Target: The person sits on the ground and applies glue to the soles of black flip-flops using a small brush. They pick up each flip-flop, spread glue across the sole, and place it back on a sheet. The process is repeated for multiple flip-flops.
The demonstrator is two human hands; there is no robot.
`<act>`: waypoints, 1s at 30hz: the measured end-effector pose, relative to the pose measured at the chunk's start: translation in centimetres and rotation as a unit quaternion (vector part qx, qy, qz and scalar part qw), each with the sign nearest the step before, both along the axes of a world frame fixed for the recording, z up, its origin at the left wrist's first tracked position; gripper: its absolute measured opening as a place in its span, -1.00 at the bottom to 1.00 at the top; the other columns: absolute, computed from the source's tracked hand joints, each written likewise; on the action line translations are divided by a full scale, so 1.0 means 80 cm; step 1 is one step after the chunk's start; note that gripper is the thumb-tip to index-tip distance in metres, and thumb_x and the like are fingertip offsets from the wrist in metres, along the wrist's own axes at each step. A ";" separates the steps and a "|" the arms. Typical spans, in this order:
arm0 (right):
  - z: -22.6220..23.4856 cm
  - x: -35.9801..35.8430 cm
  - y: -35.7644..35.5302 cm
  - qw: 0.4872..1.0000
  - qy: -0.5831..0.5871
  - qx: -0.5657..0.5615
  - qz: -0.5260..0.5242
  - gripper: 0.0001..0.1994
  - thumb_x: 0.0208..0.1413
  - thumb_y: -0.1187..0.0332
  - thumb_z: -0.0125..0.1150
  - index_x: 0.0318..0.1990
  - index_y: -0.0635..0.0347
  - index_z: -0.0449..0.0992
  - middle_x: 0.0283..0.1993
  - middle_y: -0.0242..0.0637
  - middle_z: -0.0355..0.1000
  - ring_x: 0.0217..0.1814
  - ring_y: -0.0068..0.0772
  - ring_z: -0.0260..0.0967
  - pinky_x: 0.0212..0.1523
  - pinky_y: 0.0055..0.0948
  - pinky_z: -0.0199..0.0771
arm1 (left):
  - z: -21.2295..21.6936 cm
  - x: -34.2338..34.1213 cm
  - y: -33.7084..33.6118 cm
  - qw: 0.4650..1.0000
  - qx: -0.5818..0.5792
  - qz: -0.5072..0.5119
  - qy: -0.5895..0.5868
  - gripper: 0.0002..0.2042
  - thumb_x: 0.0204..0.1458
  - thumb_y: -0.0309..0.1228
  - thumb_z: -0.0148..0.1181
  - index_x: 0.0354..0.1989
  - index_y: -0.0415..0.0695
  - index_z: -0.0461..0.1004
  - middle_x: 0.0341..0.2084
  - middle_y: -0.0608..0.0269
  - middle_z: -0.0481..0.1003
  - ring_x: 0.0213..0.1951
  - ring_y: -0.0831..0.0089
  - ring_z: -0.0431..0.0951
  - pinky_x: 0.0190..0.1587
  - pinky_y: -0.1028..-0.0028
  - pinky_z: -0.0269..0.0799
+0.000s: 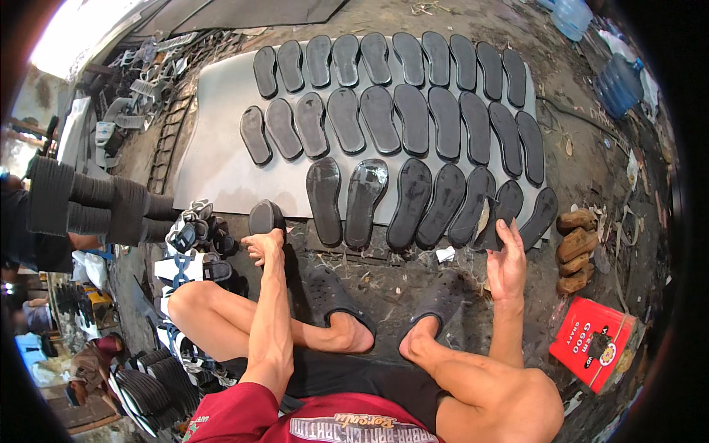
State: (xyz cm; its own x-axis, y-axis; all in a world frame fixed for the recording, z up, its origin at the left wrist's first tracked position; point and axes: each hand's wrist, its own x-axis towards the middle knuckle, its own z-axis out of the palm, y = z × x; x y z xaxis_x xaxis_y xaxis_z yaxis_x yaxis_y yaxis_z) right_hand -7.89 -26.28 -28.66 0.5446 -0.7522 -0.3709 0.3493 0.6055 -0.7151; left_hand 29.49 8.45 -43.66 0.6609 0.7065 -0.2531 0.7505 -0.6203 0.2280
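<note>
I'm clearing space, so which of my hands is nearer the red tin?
Right. Your right hand is ahead and left of the red tin, apart from it; your left hand is farther left, gripping a dark sole.

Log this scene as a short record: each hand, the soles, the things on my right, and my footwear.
Left hand: holds a thick dark sole piece
Right hand: beside a dark piece with a tan edge; grip unclear
Soles: dark, three rows, mostly on a pale grey sheet
Right side: brown blocks, red box
Footwear: dark clogs with holes
</note>
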 end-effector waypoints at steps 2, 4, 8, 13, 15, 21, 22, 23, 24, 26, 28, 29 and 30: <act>0.000 -0.002 -0.002 1.000 -0.001 -0.013 0.000 -0.70 0.42 0.45 0.28 0.24 0.16 0.57 0.10 -0.44 0.63 0.13 -0.56 0.58 0.24 -0.41 0.55 | 0.001 -0.006 0.002 0.999 -0.005 -0.041 -0.005 -0.03 -0.23 -0.31 0.56 0.49 -0.12 0.25 0.35 -0.06 0.47 0.49 -0.03 0.30 0.53 -0.22 0.08; 0.001 -0.005 -0.004 1.000 0.005 -0.022 -0.004 -0.70 0.41 0.45 0.28 0.25 0.17 0.57 0.10 -0.44 0.62 0.15 -0.55 0.57 0.27 -0.39 0.53 | 0.006 -0.018 -0.002 0.993 0.019 -0.073 -0.088 -0.12 -0.28 -0.29 0.59 0.39 -0.06 0.42 0.31 0.01 0.51 0.46 -0.02 0.34 0.52 -0.22 0.12; 0.000 -0.010 -0.004 1.000 0.010 -0.022 -0.005 -0.66 0.41 0.45 0.28 0.28 0.21 0.55 0.15 -0.42 0.59 0.21 -0.50 0.53 0.32 -0.35 0.50 | 0.032 0.001 -0.004 0.990 -0.019 -0.093 -0.102 -0.03 -0.33 -0.24 0.64 0.42 -0.06 0.36 0.31 0.00 0.51 0.45 -0.01 0.34 0.50 -0.24 0.16; -0.012 -0.003 0.004 0.998 0.054 0.001 0.014 -0.23 0.39 0.34 0.33 0.65 0.30 0.10 0.39 -0.36 0.49 0.39 -0.50 0.45 0.40 -0.28 0.27 | 0.039 0.014 0.031 0.984 0.000 -0.093 -0.151 0.01 -0.34 -0.15 0.74 0.39 -0.14 0.35 0.18 -0.17 0.57 0.31 -0.11 0.49 0.37 -0.15 0.38; -0.006 -0.014 -0.001 0.998 0.058 -0.008 0.012 -0.22 0.38 0.34 0.34 0.65 0.28 0.10 0.40 -0.36 0.49 0.39 -0.50 0.44 0.39 -0.31 0.24 | 0.066 0.003 -0.001 0.953 -0.080 -0.142 -0.253 0.01 -0.35 -0.09 0.79 0.33 -0.18 0.39 0.11 -0.15 0.62 0.18 -0.15 0.61 0.27 -0.07 0.49; 0.018 0.016 0.004 0.999 -0.018 -0.014 0.029 -0.69 0.40 0.42 0.31 0.24 0.18 0.56 0.10 -0.41 0.64 0.12 -0.56 0.61 0.19 -0.47 0.60 | 0.175 -0.099 -0.121 0.672 -0.700 -0.231 -0.072 -0.48 0.23 -0.32 0.47 0.29 -0.21 0.42 -0.04 -0.01 0.68 -0.15 0.19 0.75 -0.11 0.24 0.73; 0.017 0.021 0.004 0.999 -0.018 -0.023 0.036 -0.70 0.40 0.41 0.32 0.22 0.17 0.57 0.09 -0.42 0.64 0.11 -0.58 0.61 0.17 -0.47 0.61 | 0.187 -0.127 -0.141 0.649 -0.716 -0.256 -0.034 -0.55 0.29 -0.28 0.38 0.25 -0.24 0.48 -0.06 -0.01 0.69 -0.15 0.20 0.76 -0.11 0.24 0.73; 0.015 0.028 0.006 0.998 -0.018 -0.028 0.047 -0.72 0.40 0.39 0.32 0.21 0.16 0.57 0.08 -0.43 0.64 0.10 -0.60 0.61 0.16 -0.47 0.62 | 0.194 -0.155 -0.156 0.627 -0.727 -0.280 0.002 -0.59 0.34 -0.24 0.28 0.22 -0.27 0.53 -0.08 -0.01 0.70 -0.14 0.20 0.76 -0.11 0.23 0.73; 0.020 0.033 0.009 0.997 -0.025 -0.039 0.061 -0.72 0.41 0.36 0.33 0.20 0.16 0.58 0.08 -0.46 0.64 0.08 -0.63 0.62 0.14 -0.49 0.63 | 0.197 -0.178 -0.168 0.602 -0.746 -0.282 0.048 -0.55 0.39 -0.16 0.22 0.25 -0.25 0.48 -0.05 -0.04 0.70 -0.16 0.21 0.75 -0.10 0.23 0.72; 0.031 0.041 0.018 0.996 -0.019 -0.061 0.064 -0.74 0.42 0.33 0.32 0.17 0.18 0.60 0.01 -0.45 0.67 -0.04 -0.65 0.64 0.01 -0.57 0.66 | 0.193 -0.214 -0.184 0.535 -0.795 -0.260 0.120 -0.46 0.46 0.03 0.05 0.30 -0.22 0.46 -0.03 -0.05 0.69 -0.18 0.25 0.74 -0.07 0.26 0.71; 0.041 0.053 0.029 0.994 0.009 -0.097 0.051 -0.73 0.41 0.30 0.35 0.15 0.21 0.62 -0.08 -0.48 0.68 -0.16 -0.70 0.62 -0.14 -0.64 0.65 | 0.192 -0.242 -0.197 0.474 -0.836 -0.228 0.159 -0.28 0.50 0.25 -0.21 0.33 -0.19 0.51 -0.03 0.05 0.70 -0.14 0.36 0.72 -0.02 0.35 0.66; 0.036 0.053 0.033 0.989 0.029 -0.129 0.062 -0.72 0.41 0.27 0.37 0.14 0.21 0.64 -0.15 -0.54 0.65 -0.24 -0.78 0.54 -0.25 -0.67 0.57 | 0.189 -0.252 -0.201 0.496 -0.822 -0.236 0.149 -0.25 0.49 0.27 -0.23 0.31 -0.20 0.52 -0.06 0.06 0.70 -0.13 0.35 0.72 0.00 0.36 0.65; 0.039 0.054 0.038 0.981 0.060 -0.170 0.065 -0.73 0.41 0.26 0.37 0.12 0.21 0.66 -0.20 -0.56 0.62 -0.28 -0.81 0.47 -0.30 -0.67 0.51 | 0.186 -0.261 -0.203 0.517 -0.808 -0.244 0.139 -0.22 0.48 0.30 -0.26 0.30 -0.22 0.54 -0.09 0.06 0.71 -0.11 0.34 0.72 0.01 0.36 0.64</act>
